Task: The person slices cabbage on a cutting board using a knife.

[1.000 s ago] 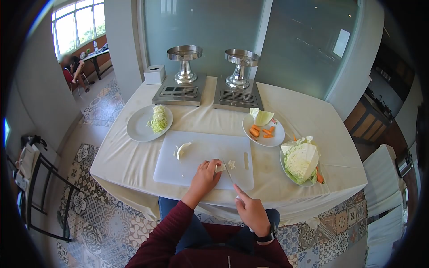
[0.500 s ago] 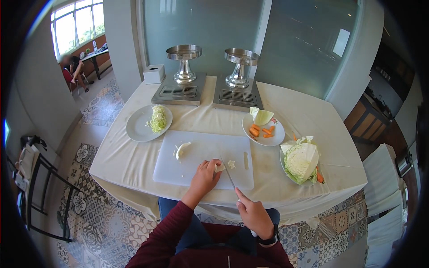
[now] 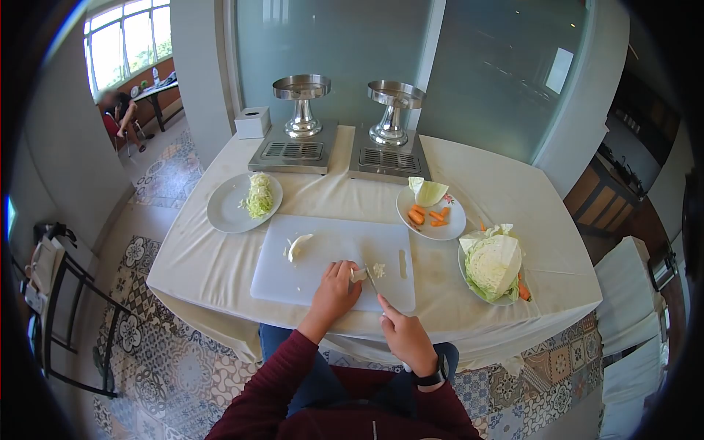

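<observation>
My left hand (image 3: 337, 288) is closed on a small pale cabbage piece (image 3: 358, 276), pressing it to the white cutting board (image 3: 337, 238). Its fingers partly cover the piece. In my right hand (image 3: 408, 342) is a knife (image 3: 372, 284), its blade just right of the held piece and angled away from me. Beside the blade lies a little heap of chopped cabbage (image 3: 379, 270). A curved cabbage wedge (image 3: 296, 247) rests farther left on the board, with small scraps around it.
A plate (image 3: 224, 209) at the left carries shredded cabbage (image 3: 259, 196). To the right, one plate (image 3: 444, 233) holds carrot pieces (image 3: 417, 214) and cabbage leaf; another bears a cut cabbage (image 3: 493, 262). Two metal stands (image 3: 303, 110) and a tissue box (image 3: 253, 122) are behind. A person sits far left.
The knife and my right hand have shifted slightly toward me, and the blade's tip is lower in view. My left hand and the cabbage piece have hardly moved.
</observation>
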Demonstrator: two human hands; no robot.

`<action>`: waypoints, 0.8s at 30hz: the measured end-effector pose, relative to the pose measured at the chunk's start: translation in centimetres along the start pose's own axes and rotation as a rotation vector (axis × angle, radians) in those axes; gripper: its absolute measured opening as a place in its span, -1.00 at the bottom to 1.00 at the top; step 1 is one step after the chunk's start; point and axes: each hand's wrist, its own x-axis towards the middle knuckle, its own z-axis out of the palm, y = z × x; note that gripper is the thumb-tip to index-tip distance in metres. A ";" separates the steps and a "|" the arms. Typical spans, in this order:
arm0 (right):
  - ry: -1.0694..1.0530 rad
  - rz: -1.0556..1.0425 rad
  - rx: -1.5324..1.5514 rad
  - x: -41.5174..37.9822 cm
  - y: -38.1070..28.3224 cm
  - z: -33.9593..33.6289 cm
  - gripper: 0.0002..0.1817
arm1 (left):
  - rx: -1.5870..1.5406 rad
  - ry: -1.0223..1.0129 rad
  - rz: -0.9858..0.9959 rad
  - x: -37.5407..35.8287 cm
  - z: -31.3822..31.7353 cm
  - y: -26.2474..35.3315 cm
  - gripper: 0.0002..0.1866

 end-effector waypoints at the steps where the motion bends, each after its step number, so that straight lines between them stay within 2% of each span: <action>1: 0.006 -0.010 -0.010 -0.1 0.2 0.1 -0.50 | 0.026 0.027 -0.023 0.1 0.1 0.0 -0.67; 5: 0.026 -0.061 0.000 -1.0 0.3 -0.3 -0.50 | 0.009 0.048 -0.088 0.0 0.2 -0.4 -0.68; 8: -0.055 0.059 0.044 -1.2 -0.1 -1.0 -0.49 | -0.052 0.052 -0.089 0.0 0.3 -0.3 -0.68; 14: -0.016 0.023 0.118 -1.8 0.6 -0.8 -0.48 | -0.103 0.019 -0.097 -0.2 0.1 -0.3 -0.67; 17: 0.066 -0.065 0.055 -2.1 1.2 -0.5 -0.48 | -0.136 -0.028 -0.110 -0.2 -0.2 -0.1 -0.68; 20: -0.006 0.086 0.130 -2.3 0.1 -1.3 -0.48 | -0.135 -0.033 -0.032 -0.2 -0.4 0.1 -0.68; 24: -0.006 0.088 0.100 -2.2 -0.5 -1.7 -0.48 | -0.153 -0.069 -0.053 -0.2 -0.6 0.2 -0.69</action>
